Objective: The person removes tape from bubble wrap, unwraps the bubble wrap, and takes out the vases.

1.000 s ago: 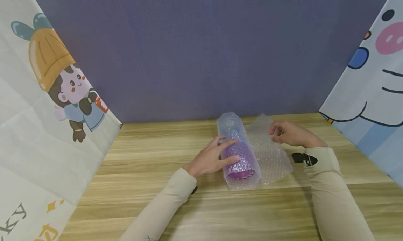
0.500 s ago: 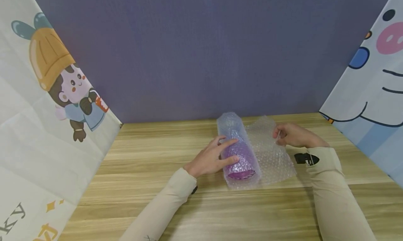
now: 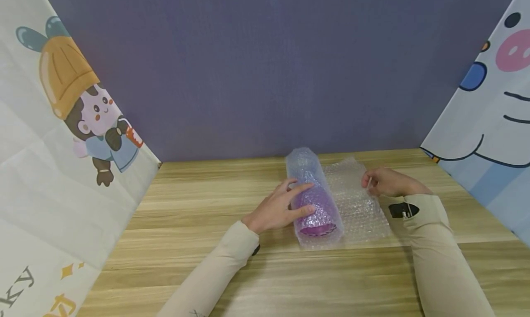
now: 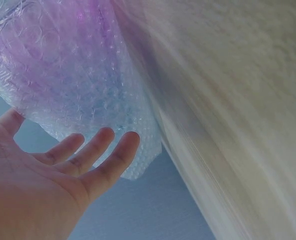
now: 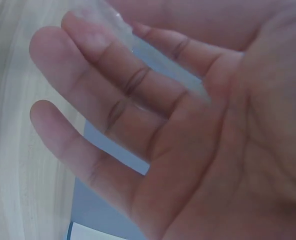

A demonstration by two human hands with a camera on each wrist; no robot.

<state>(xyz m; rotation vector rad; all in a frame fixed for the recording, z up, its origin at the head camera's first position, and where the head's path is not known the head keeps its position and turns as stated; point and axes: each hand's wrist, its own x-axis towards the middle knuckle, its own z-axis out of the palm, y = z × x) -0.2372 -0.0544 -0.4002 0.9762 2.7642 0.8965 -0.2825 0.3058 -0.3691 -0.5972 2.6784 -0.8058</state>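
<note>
A purple object [image 3: 318, 209], wider at its round near end and narrowing away from me, lies rolled in clear bubble wrap [image 3: 359, 211]; its exact kind is veiled by the layers. My left hand [image 3: 278, 207] rests on the roll's left side, fingers and thumb spread over it. The left wrist view has those fingers loosely extended along the wrapped surface [image 4: 72, 75]. To the right, a loose flap of wrap spreads over the table. My right hand [image 3: 388, 181] pinches the flap's right edge between thumb and fingertips; a strip of film [image 5: 112, 20] shows there in the right wrist view.
The wood-grain table [image 3: 198, 243] ends at a dark blue-grey panel [image 3: 265, 73] just behind the roll. White printed sheets stand at the sides, with a cartoon child [image 3: 97, 117] on the left and a pink-nosed animal [image 3: 513, 52] on the right.
My right hand has taken hold of the flap's edge and shifted slightly right and toward me. The flap lies flatter and farther right. My left hand and the roll stay in place.
</note>
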